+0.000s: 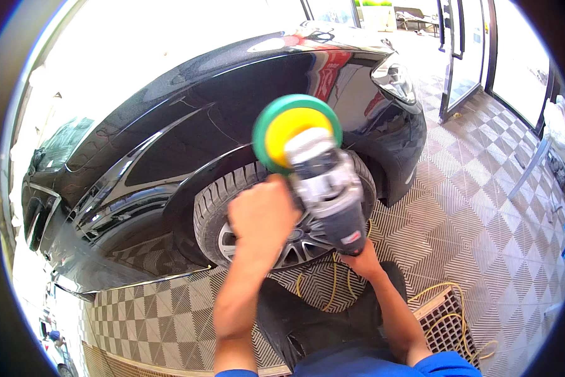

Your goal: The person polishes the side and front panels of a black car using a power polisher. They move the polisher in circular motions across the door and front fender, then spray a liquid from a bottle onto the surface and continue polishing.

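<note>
A rotary car polisher (327, 184) with a grey head and black rear body is in my hands. Its round pad, a yellow disc in a green rim (269, 134), overlaps the front fender (245, 103) of a black car; I cannot tell whether they touch. My left hand (262, 209) is a closed fist beside the polisher's head, around a side handle that is mostly hidden. At the rear end, my right hand (365, 261) grips the tool, its fingers largely covered by the body. Behind both lies the front wheel (212, 212). The polisher and my left hand are blurred.
A yellow cord (464, 325) loops over a floor grate (445, 311) at my right and past my knees. Glass doors (466, 61) stand at the upper right. The car's headlight (395, 80) faces right. Patterned tiles (471, 202) cover the floor.
</note>
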### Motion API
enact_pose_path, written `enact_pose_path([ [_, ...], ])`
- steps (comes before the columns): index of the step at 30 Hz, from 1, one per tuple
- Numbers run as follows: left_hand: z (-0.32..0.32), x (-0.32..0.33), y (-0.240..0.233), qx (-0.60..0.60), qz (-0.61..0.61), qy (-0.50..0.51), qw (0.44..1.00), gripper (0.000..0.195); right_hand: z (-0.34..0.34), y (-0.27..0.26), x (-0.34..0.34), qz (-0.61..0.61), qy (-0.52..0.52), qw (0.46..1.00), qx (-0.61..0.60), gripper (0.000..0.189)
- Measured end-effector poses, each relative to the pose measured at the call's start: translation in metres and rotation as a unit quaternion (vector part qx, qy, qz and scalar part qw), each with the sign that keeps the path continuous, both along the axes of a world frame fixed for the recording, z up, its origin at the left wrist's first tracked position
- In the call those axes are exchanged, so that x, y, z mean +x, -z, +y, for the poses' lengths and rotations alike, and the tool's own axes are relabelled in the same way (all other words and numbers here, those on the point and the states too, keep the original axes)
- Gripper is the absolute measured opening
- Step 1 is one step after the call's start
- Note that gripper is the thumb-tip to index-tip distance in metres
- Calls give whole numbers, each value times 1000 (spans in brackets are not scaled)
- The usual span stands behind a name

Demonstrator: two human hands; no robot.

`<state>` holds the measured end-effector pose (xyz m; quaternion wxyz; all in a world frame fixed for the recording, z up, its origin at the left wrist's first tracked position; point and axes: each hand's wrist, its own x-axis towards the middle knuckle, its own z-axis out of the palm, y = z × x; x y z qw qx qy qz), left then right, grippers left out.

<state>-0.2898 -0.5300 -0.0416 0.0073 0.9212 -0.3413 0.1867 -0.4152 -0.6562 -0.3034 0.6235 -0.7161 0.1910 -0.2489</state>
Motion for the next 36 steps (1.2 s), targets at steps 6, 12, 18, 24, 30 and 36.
enact_pose_path([
  [6,-47,-6,8,-35,-55,166,984,5,6,76,13,-82,50,980,175,40],
  [12,72,32,4,-84,2,16,996,24,37,-7,33,-35,-6,999,-4,40],
  [18,228,118,97,-388,-47,-49,919,40,96,-87,99,30,-39,916,-398,46],
  [24,313,178,205,-470,-25,-122,874,72,119,-116,123,57,-90,866,-488,57],
  [30,182,84,85,-343,-4,-86,935,49,58,-71,69,11,-22,935,-353,59],
  [36,46,20,12,-91,-46,-15,995,28,10,-22,22,-18,-19,998,-49,46],
])
